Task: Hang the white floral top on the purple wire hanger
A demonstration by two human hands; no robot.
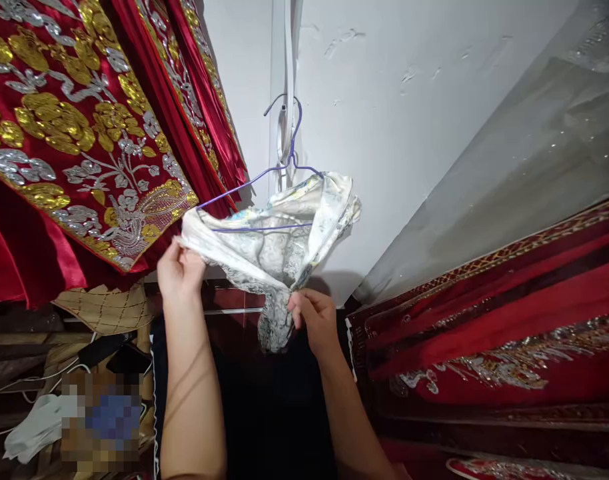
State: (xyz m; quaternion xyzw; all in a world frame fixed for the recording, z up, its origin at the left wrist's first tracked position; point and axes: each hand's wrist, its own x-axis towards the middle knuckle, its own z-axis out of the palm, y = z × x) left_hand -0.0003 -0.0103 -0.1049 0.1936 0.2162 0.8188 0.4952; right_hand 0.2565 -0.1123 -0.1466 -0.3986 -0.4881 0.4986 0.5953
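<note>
A small white lace garment (274,240) hangs on a blue wire hanger (284,163), whose hook sits over a white strip on the wall. My left hand (177,270) pinches the garment's left edge near the hanger's left end. The fingers of my right hand (314,317) grip the garment's lower bunched part. Both hands are raised in front of me, with the cloth stretched between them.
Red cloth with gold and silver embroidery (74,133) hangs at the left, and more of it (509,320) lies at the right. A white wall (394,120) is behind. Cables, a white mask (34,427) and a dark phone (129,360) lie at the lower left.
</note>
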